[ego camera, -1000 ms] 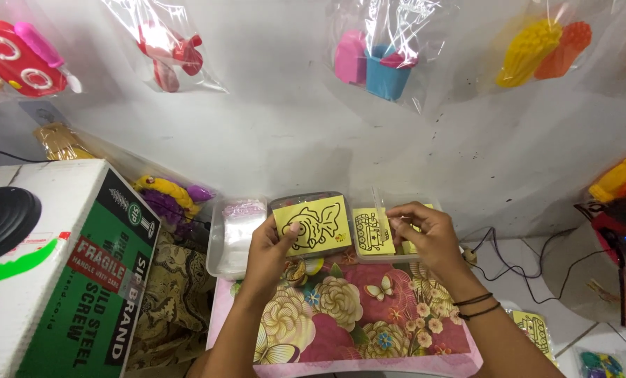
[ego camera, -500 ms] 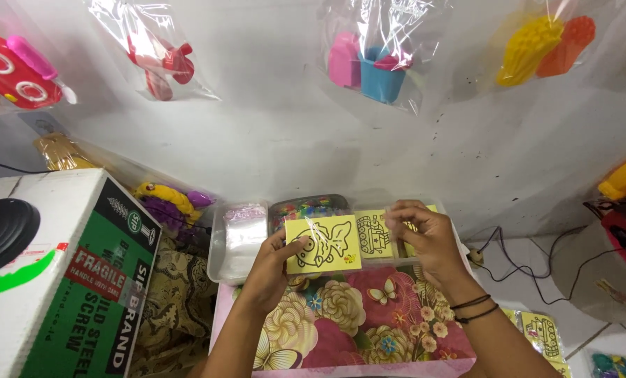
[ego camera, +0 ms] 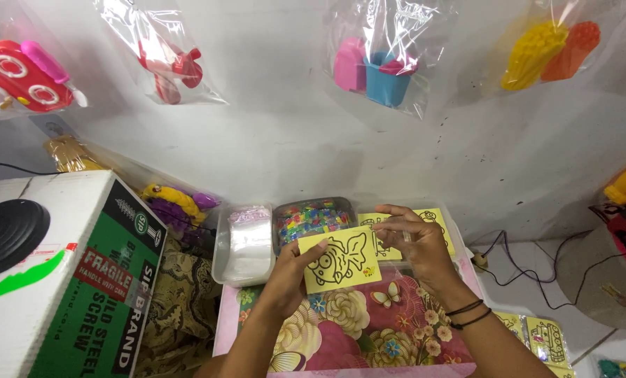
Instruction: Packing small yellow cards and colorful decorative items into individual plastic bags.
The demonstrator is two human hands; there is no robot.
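Left hand (ego camera: pixel 285 276), centre frame: thumb and fingers pinching the left edge of a yellow card (ego camera: pixel 341 260) printed with a black outline drawing. Card: thin, light, bendable; best held by its edges. Right hand (ego camera: pixel 414 245), just right of centre: fingers curled around the yellow card stack (ego camera: pixel 435 227), apparently gripping it. Below: floral tray (ego camera: pixel 369 329).

A green-and-white cardboard box (ego camera: pixel 82 280) stood beside a clear tray of plastic bags (ego camera: pixel 243 241) and a tray of coloured beads (ego camera: pixel 313 220), while bagged plastic toys (ego camera: pixel 379 59) hung on the white wall (ego camera: pixel 278 140).
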